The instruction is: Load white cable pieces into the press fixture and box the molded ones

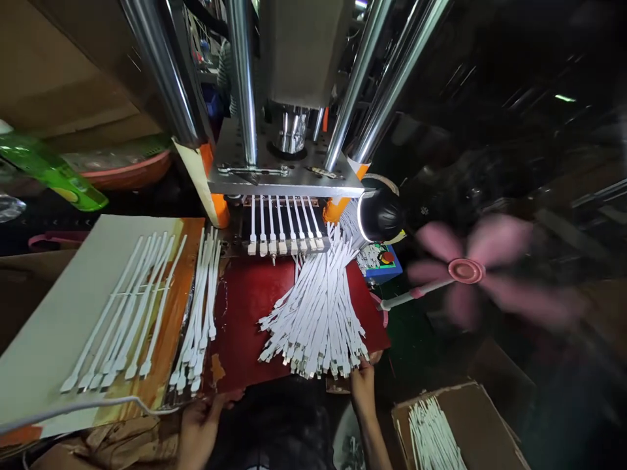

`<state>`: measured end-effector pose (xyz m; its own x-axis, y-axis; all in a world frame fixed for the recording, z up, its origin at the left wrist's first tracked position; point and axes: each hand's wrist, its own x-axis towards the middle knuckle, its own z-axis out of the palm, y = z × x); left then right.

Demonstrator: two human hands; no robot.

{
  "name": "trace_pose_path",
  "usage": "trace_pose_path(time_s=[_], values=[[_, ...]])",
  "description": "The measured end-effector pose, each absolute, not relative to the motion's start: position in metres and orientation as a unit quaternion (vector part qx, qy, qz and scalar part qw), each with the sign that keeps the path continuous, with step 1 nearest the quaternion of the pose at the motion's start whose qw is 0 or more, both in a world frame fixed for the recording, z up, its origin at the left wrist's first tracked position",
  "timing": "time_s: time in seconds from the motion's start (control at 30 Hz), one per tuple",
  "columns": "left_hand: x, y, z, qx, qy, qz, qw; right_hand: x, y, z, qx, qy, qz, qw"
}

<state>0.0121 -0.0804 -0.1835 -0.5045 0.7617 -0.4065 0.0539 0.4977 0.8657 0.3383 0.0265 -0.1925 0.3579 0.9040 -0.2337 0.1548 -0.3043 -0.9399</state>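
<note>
My left hand (203, 421) is at the front left edge of the red work surface (242, 313). Its thumb lies apart from the fingers, and I see nothing held in it. At the front right corner is my right hand (363, 385), close to the lower ends of a big fanned pile of white cables (318, 320); its fingertips are partly hidden by the edge. A row of several short white cables (279, 225) lies in the mould (287, 247) under the press plate (289, 186). Left of the red surface lies a loose bundle of white cables (198, 313).
More white cables (132, 307) lie on a board (53, 320) at the left. A green bottle (53, 173) leans behind it. On the right, a pink fan (465, 269) is spinning beside a black lamp (382, 215). A carton (482, 424) with cables stands lower right.
</note>
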Motion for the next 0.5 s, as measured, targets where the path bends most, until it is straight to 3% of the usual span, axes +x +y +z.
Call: trace_pose_path(time_s=[0.5], values=[[0.0179,-0.0773,-0.1892,0.276,0.726,0.473,0.415,0.3364,0.0369,-0.1956,-0.711,-0.352,0.416,0.444]])
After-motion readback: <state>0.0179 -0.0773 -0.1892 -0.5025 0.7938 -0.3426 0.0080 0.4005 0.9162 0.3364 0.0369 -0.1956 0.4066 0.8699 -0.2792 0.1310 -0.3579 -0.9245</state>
